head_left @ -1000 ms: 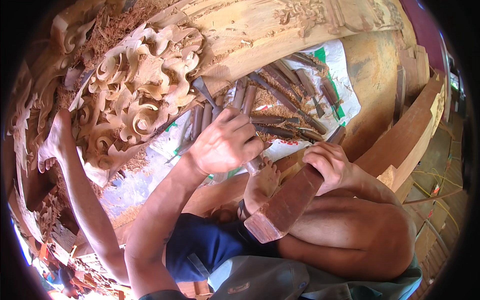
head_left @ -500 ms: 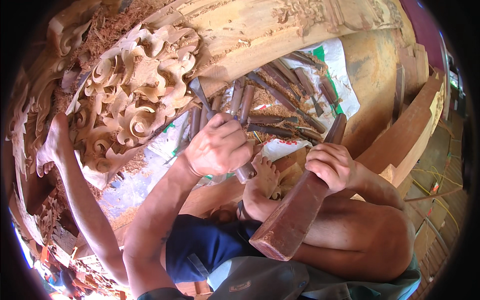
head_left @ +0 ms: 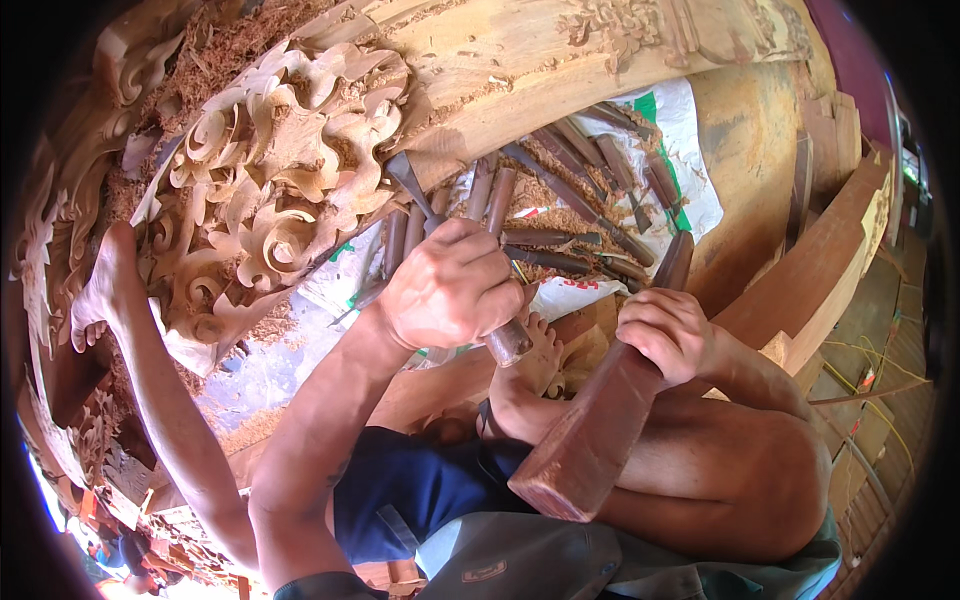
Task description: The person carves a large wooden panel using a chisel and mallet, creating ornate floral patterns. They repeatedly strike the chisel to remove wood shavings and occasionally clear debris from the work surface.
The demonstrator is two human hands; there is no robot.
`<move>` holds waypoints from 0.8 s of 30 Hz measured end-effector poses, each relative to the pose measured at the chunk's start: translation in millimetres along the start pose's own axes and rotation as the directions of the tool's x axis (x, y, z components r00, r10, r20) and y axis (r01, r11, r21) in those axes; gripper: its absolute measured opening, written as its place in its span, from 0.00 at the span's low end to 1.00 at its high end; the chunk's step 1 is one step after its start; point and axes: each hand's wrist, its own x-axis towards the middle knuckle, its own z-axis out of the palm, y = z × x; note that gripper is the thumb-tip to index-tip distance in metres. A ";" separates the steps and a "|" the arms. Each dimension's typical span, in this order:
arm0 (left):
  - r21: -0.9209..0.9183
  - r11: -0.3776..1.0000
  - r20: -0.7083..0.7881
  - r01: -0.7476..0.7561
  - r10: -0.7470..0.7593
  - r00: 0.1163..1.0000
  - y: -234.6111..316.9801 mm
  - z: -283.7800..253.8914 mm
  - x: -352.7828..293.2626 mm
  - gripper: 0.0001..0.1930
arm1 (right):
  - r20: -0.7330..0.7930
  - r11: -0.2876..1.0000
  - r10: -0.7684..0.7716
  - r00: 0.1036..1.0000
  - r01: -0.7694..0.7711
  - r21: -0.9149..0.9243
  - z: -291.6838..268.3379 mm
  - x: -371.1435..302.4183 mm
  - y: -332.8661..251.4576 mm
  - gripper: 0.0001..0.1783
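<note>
My left hand [head_left: 455, 285] is wrapped round a carving chisel [head_left: 412, 188], whose flared metal blade points up and left to the edge of the carved wood. The butt of its wooden handle sticks out below my fist. In my right hand [head_left: 665, 335] is a dark wooden mallet [head_left: 590, 435], gripped by its handle, with the thick squared head hanging down and left over my thigh. The mallet is apart from the chisel. Left of the blade lies a pale wood carving [head_left: 275, 190] of curling scrolls, with a plain, smooth stretch of timber [head_left: 470, 100] running on to the right.
Several chisels [head_left: 570, 185] with wooden handles lie on a white and green sack [head_left: 690, 140] beyond my hands. Wood shavings [head_left: 215, 60] heap behind the carving. A long curved board [head_left: 810, 275] stands at the right. Cables [head_left: 870, 385] cross the floor there. My bare feet rest among the wood.
My left hand and the chisel have shifted slightly right and down in the picture. The mallet and right hand sit slightly further right. Both grips are the same.
</note>
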 end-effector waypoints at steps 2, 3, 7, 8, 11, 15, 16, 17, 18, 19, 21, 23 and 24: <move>0.007 1.000 -0.012 -0.009 0.009 1.000 -0.8 1.4 0.1 0.07 | 0.001 0.999 -0.040 0.999 0.040 0.011 -3.9 2.4 3.7 0.20; 0.013 1.000 -0.015 -0.012 0.012 1.000 -0.9 1.9 -0.4 0.08 | -0.001 0.998 -0.062 0.998 0.062 0.019 -5.5 4.0 4.8 0.20; 0.019 1.000 0.000 -0.015 0.015 1.000 -0.7 2.5 -2.8 0.08 | 0.058 0.959 0.277 0.959 -0.273 -0.073 -4.9 29.1 -4.7 0.16; 0.023 1.000 -0.002 -0.022 0.022 1.000 -0.5 3.5 -4.4 0.08 | 0.047 0.981 0.186 0.981 -0.183 -0.067 -5.2 22.5 -1.5 0.20; 0.008 0.999 -0.002 -0.034 0.034 0.999 -1.9 0.3 -2.3 0.08 | 0.000 0.997 -0.069 0.998 0.069 -0.020 -1.8 1.6 20.7 0.28; 0.011 0.999 0.021 -0.050 0.049 0.999 -6.3 0.0 -6.4 0.08 | 0.063 0.972 0.205 0.977 -0.196 -0.128 -0.6 30.5 -2.8 0.16; 0.009 0.999 0.000 -0.045 0.045 0.999 -5.9 0.3 -5.9 0.08 | 0.054 0.988 0.115 0.992 -0.109 -0.106 -0.2 24.9 0.9 0.17; 0.007 0.999 -0.021 -0.041 0.041 0.999 -4.9 0.0 -3.8 0.09 | 0.043 0.996 0.024 0.999 -0.021 -0.085 0.9 16.1 8.1 0.18; 0.005 0.999 -0.046 -0.038 0.038 0.998 -5.0 0.5 -1.8 0.09 | 0.034 0.995 -0.067 0.997 0.069 -0.067 0.1 14.6 12.2 0.19; 0.001 0.999 -0.040 -0.039 0.039 0.998 -6.9 0.5 -1.5 0.09 | 0.027 0.994 -0.026 0.999 0.028 -0.104 0.8 15.6 12.2 0.17; -0.006 0.999 -0.025 -0.042 0.042 0.999 -11.7 -1.6 -2.5 0.09 | 0.065 0.986 0.118 0.991 -0.109 -0.127 -0.8 23.6 1.5 0.14; -0.004 1.000 -0.015 -0.031 0.031 0.999 -10.1 -3.7 -3.3 0.09 | 0.077 0.991 0.039 0.996 -0.028 -0.133 -3.8 20.9 2.8 0.14; -0.004 1.000 -0.008 -0.028 0.028 1.000 -9.4 -4.3 -3.3 0.10 | 0.050 0.992 0.019 0.999 -0.013 -0.127 -1.7 19.6 6.4 0.14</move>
